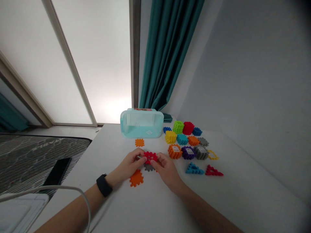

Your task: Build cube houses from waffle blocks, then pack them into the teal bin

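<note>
Between my two hands is a red notched building tile [150,156], flat and pierced with holes. My left hand [133,162] pinches its left side, and a black watch [104,185] is on that wrist. On the other side, the fingers of my right hand [167,166] close on the tile's right edge. A grey notched tile [148,168] shows just below the red one, partly hidden. Nearer to me, an orange notched tile [136,178] lies flat beside my left hand. A second orange tile [139,142] lies beyond my hands.
A clear teal plastic bin [142,124] stands on its side at the table's back. To the right sit several notched blocks, among them a yellow block [170,137] and a purple block [188,152], plus a blue triangle [194,168] and a red triangle [213,170]. A white cable [80,191] arches at left.
</note>
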Demonstrator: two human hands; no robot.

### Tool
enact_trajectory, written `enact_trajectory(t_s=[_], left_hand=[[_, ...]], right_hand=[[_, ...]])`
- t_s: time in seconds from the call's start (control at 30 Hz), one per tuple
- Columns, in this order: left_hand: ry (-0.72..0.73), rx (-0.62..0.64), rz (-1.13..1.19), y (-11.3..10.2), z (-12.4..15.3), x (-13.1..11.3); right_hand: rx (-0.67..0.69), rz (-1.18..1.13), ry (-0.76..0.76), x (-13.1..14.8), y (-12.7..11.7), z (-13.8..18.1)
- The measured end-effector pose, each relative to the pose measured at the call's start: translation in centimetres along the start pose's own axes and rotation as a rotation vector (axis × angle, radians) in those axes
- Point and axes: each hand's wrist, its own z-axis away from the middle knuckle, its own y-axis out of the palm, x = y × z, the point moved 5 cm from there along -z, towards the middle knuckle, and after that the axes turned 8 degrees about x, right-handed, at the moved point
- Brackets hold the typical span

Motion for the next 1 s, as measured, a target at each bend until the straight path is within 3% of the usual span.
enact_trajectory(t_s=[0.13,0.2,0.4,0.6,0.77,1.0], left_hand=[[-0.062,-0.052,0.123,-0.8,-0.1,0.9],[-0.075,-0.018,0.115,-0.8,-0.1,0.9],[-0.048,0.111,-0.037,-0.2,0.1,-0.5],[0.089,-0.076,-0.423,-0.8,0.9,-1.0],[0.251,-0.108,-0.777,-0.1,1.3,-1.6],[0.316,-0.190,-0.997,0.2,1.5,-2.4]], right_hand=[[-0.047,0.151,-0.105,1.2,-0.2,0.5],[-0.065,0.219,-0.144,1.8,-0.6,0.6],[0.068,0.260,-0.136,1.8,-0.3,0.5],[-0.024,0.113,-0.086,1.2,-0.7,0.3],[-0.118,-0.088,-0.059,0.9,-1.1,0.1],[-0.091,-0.148,-0.059,0.9,-0.7,0.3]])
